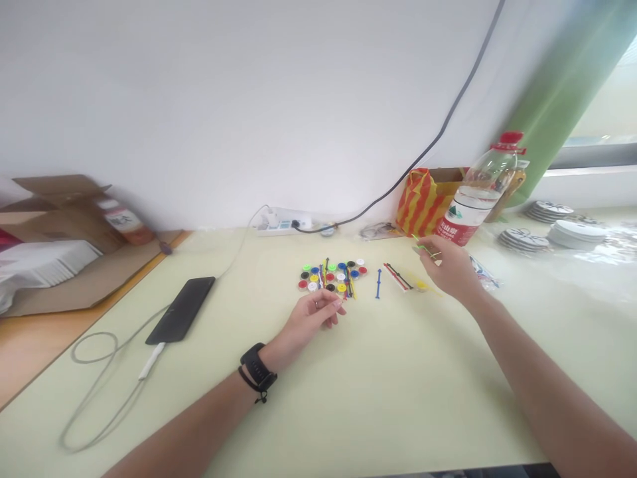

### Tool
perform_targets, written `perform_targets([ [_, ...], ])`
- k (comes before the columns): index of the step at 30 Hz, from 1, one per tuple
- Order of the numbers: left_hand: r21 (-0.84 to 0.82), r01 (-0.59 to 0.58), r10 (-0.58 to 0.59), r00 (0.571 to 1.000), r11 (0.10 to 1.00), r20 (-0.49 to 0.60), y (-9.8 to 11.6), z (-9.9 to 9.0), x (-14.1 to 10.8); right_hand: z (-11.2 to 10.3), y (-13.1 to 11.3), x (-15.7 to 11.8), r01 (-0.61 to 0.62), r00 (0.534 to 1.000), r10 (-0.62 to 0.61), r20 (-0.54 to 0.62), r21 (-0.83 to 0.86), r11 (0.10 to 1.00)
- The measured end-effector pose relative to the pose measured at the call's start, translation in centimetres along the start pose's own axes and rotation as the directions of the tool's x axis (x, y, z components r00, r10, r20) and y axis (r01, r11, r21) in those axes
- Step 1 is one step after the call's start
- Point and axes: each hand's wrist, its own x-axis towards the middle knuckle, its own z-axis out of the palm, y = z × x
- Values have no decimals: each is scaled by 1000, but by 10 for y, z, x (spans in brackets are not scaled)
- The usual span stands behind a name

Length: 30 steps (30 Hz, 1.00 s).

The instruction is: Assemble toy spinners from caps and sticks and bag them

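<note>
My right hand (450,269) is raised over the right part of the table, its fingers pinched on a thin green plastic arrow (423,247). Beneath it lie a blue arrow (378,284), a dark arrow beside a red and a white one (398,276), and a blurred yellow piece (422,285). My left hand (316,312) rests with thumb and fingers pinched together at the near edge of a group of coloured round discs (330,277). More thin arrows (326,265) lie among those discs. Whatever the left fingertips hold is too small to make out.
A large water bottle (478,192) and a red-yellow bag (423,202) stand behind my right hand. Stacked white discs (525,239) sit at far right. On the left are a black phone (183,311) with cable and a cardboard box (60,199). A power strip (283,221) lies by the wall.
</note>
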Motion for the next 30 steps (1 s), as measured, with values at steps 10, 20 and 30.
perform_targets([
  [10, 7, -1, 1, 1000, 1000, -8, 1, 1, 0, -9, 62, -3, 24, 884, 75, 462, -205, 978],
  [20, 68, 0, -1, 1000, 998, 19, -1, 3, 0, -5, 51, 0, 60, 940, 6, 341, -183, 981],
  [30, 88, 10, -13, 999, 996, 42, -7, 1, 2, 37, -19, -26, 351, 842, -320, 433, 10, 936],
])
